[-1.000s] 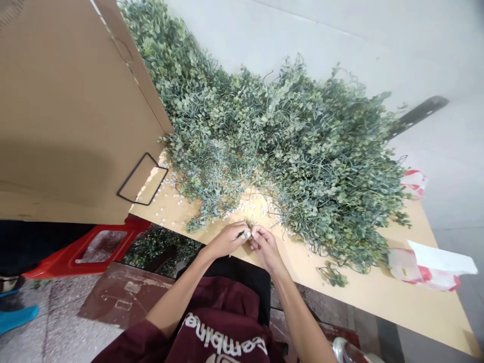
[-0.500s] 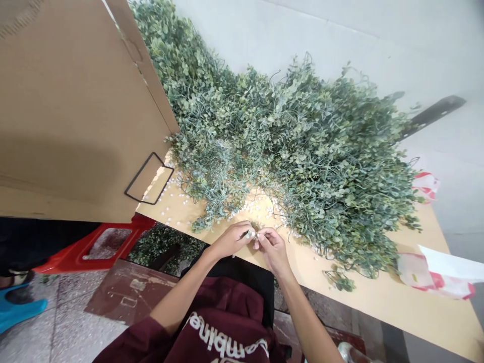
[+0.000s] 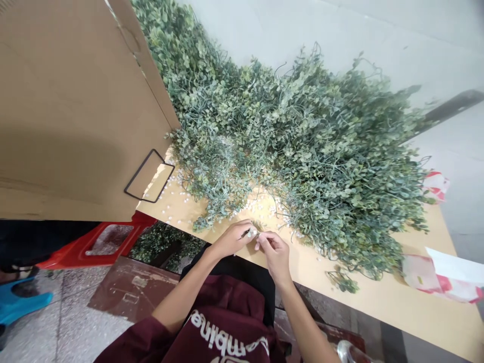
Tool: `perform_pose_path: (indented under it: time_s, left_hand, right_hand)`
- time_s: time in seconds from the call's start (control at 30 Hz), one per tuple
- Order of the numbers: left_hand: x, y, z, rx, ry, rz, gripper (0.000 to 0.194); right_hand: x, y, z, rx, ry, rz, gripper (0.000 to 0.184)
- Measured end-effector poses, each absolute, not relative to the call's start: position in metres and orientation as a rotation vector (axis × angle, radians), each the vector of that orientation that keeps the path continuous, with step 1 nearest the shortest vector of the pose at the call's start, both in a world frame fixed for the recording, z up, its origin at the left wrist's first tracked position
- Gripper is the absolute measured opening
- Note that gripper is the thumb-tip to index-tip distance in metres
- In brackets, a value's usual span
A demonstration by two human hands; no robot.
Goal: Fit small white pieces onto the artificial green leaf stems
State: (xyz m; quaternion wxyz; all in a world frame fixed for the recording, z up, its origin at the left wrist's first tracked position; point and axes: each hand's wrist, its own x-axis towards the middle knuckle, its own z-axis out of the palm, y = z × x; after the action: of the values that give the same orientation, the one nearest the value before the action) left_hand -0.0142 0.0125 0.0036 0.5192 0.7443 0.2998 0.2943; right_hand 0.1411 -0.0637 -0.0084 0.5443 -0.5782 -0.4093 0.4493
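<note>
My left hand point(image 3: 231, 238) and my right hand point(image 3: 275, 249) meet at the near edge of a tan table point(image 3: 378, 297). Both are pinched together on a small sprig with a white bead point(image 3: 252, 232) between the fingertips. Just beyond the hands lie several loose white beads point(image 3: 260, 206) on the tabletop. A big heap of green artificial foliage point(image 3: 295, 146) covers most of the table behind them.
A large cardboard box point(image 3: 71, 111) stands at the left, with a black wire frame point(image 3: 149, 176) at its corner. A red stool point(image 3: 94, 247) and more foliage sit below the table. Red and white plastic bags point(image 3: 434, 275) lie at the right.
The view has shifted slightly. My hands stay together at the table edge, and the fingers have worked a little on the small piece.
</note>
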Motion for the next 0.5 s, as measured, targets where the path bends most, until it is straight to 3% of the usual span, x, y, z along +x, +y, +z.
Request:
perform_pose_path:
  time_s: [0.5]
  left_hand:
    - [-0.0159,0.0138,0.0039,1.758,0.685,0.702,0.025]
  right_hand:
    - [0.133,-0.0659,-0.0039,-1.415,-1.036,0.985,0.017]
